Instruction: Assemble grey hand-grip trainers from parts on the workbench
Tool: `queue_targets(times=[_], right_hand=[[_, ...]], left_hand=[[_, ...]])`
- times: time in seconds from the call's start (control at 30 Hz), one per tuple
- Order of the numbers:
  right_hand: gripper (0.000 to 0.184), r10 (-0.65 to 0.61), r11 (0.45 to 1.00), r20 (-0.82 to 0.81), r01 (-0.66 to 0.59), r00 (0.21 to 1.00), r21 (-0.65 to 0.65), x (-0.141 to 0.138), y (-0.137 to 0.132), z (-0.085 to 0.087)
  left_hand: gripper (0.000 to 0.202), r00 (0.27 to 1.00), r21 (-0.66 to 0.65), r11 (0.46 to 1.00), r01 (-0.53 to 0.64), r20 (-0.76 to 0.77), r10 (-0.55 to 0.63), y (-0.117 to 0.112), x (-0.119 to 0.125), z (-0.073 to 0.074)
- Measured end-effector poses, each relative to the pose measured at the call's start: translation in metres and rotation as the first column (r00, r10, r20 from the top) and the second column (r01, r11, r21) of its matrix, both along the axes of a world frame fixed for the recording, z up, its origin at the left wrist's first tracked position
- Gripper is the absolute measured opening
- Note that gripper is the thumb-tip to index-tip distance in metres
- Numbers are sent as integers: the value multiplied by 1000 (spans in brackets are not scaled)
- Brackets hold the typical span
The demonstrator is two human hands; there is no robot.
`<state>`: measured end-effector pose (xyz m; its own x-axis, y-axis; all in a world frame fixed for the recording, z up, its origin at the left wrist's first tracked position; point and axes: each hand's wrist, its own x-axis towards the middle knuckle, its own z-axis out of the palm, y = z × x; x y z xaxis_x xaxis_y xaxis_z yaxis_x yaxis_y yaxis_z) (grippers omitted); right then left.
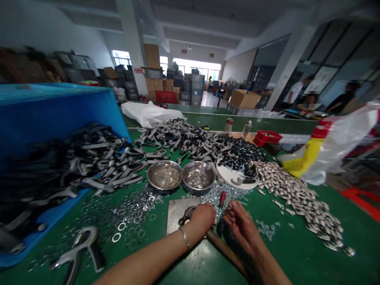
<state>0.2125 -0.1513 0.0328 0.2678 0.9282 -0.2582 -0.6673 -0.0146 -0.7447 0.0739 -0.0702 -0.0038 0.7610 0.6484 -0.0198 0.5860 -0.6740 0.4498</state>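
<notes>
My left hand, with a thin bracelet on the wrist, is closed over a grey metal lever part that rests on a square steel plate. My right hand lies just to its right with its fingers pinched near small washers; what they hold is too small to make out. A red-handled screwdriver stands between the hands. A wooden handle lies under both wrists.
Two steel bowls of small parts sit behind the plate, beside a white dish. Loose washers cover the green table. Grey levers spill from a blue crate. Metal pins pile at right. People sit far right.
</notes>
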Motion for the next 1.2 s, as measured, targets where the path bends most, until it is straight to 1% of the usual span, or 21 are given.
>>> queue_targets(times=[0.07,0.1,0.13,0.17,0.2,0.23,0.27,0.3,0.33,0.37,0.43,0.6,0.8,0.9,0.97,1.0,1.03,1.1,1.13,1.17,1.2], right_hand=[[31,64,998,-6,-64,998,10,-6,-4,-6],[29,111,994,4,-111,994,12,-10,-7,-8],[28,160,987,19,-160,987,8,-14,-11,-10],[26,211,977,35,-211,977,-3,-18,-14,-11],[25,262,965,52,-262,964,-16,-23,-16,-13],[24,317,948,76,-316,945,-29,-28,-18,-14],[23,368,930,104,-365,924,-41,-33,-19,-15],[22,414,910,134,-411,901,-48,-38,-19,-16],[22,459,888,160,-457,874,-53,-44,-19,-17],[23,501,865,182,-499,846,-57,-50,-18,-18],[23,550,833,193,-550,812,-60,-61,-16,-20],[22,580,814,129,-576,804,-70,-78,-18,-23],[15,565,819,7,-560,825,-122,-78,-22,-29],[18,578,795,-77,-581,813,-175,-76,-22,-29],[20,625,751,-87,-628,775,-204,-75,-23,-29],[21,647,735,-55,-641,761,-222,-73,-24,-29],[23,657,733,9,-635,754,-245,-71,-24,-30],[27,634,768,215,-573,742,-286,-66,-25,-30],[28,605,795,330,-531,724,-292,-64,-25,-29],[29,575,818,428,-499,697,-287,-62,-24,-28],[30,553,831,502,-483,665,-276,-61,-24,-27]], left_hand=[[24,995,-14,996,-93,25,93,4,-16,9],[23,985,-68,987,-144,89,150,3,-26,14],[21,958,-177,967,-185,186,218,1,-36,19],[21,903,-338,920,-201,299,307,-3,-46,22],[24,814,-518,837,-175,403,419,-9,-55,24],[27,696,-677,728,-113,469,544,-17,-63,25],[30,579,-786,618,-35,488,653,-25,-70,24],[31,488,-846,533,25,476,732,-34,-76,23],[31,420,-878,475,60,454,786,-43,-81,20],[30,371,-896,437,73,431,822,-51,-86,17],[29,335,-913,400,79,402,852,-63,-93,10],[31,321,-919,385,86,391,862,-77,-108,-3],[31,258,-926,341,161,373,891,-83,-110,-11],[33,301,-928,334,163,369,879,-86,-112,-11],[35,398,-935,337,106,351,848,-87,-119,-7],[34,457,-928,371,46,350,818,-86,-124,-5],[32,514,-899,437,-35,359,779,-86,-130,-1],[28,616,-760,622,-189,402,677,-84,-144,6],[30,654,-674,700,-234,423,627,-83,-152,9],[36,680,-612,748,-256,436,590,-81,-160,12],[43,693,-587,767,-260,439,571,-80,-167,14]])
